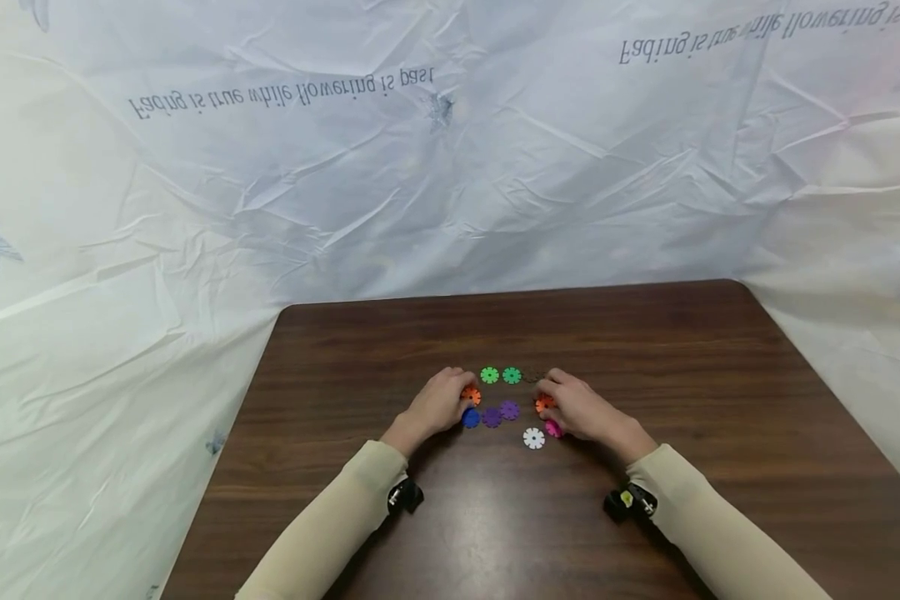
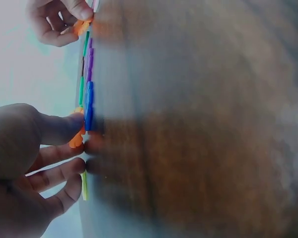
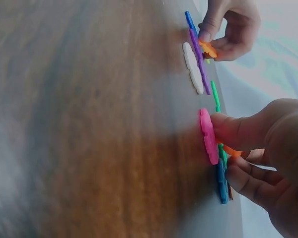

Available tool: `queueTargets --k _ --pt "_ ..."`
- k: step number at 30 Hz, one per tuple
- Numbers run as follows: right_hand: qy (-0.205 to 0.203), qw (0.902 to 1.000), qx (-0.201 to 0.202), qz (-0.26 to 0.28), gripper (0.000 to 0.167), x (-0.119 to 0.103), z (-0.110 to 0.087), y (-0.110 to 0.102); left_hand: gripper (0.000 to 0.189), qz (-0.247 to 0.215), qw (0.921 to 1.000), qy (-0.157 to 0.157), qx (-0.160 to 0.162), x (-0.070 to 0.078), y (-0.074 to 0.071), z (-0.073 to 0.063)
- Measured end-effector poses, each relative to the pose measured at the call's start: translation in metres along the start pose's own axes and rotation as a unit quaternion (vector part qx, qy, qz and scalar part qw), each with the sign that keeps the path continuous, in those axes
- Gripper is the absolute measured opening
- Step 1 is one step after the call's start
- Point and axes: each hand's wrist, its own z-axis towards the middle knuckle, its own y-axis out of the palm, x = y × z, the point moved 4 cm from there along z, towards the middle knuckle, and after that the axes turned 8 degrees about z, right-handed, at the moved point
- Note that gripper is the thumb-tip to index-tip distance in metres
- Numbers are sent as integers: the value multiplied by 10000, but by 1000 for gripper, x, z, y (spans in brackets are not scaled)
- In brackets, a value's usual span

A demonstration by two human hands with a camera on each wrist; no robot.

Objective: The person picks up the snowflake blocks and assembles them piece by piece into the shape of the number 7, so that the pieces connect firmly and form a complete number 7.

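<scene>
Several notched plastic snowflake discs lie in a loose ring between the two hands. My left hand (image 1: pixel 441 400) pinches an orange disc (image 2: pixel 76 141), which tilts between thumb and fingers at the ring's left side. Just below it lies a blue disc (image 1: pixel 471 417). Across the ring, my right hand (image 1: pixel 576 405) pinches another orange disc (image 1: pixel 545 403) by its edge, and the fingers hide part of it. A pink disc (image 3: pixel 208 136) lies right by the right thumb. Two purple discs (image 1: pixel 492 417), a white disc (image 1: pixel 534 438) and two green discs (image 1: pixel 512 376) lie flat.
A brown disc (image 1: pixel 531 377) blends into the dark wooden table (image 1: pixel 330 358) beside the green ones. Behind the table's far edge hangs a wrinkled pale sheet (image 1: pixel 450 192) with printed writing. Black wrist cameras (image 1: pixel 405 497) sit on both sleeves.
</scene>
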Motion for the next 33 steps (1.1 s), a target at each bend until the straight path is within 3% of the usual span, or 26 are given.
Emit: queueTargets --k 12,25,33 --pt "-14 9988 172 466 17 -4 4 -9 18 -521 9975 306 370 -1 -3 -4" --pt "615 9913 389 1100 19 -5 14 -9 15 -622 9936 500 796 -1 -9 -12" --pt "929 9773 1026 1601 19 -6 19 -11 17 -982 9877 544 1090 1 -10 -13"
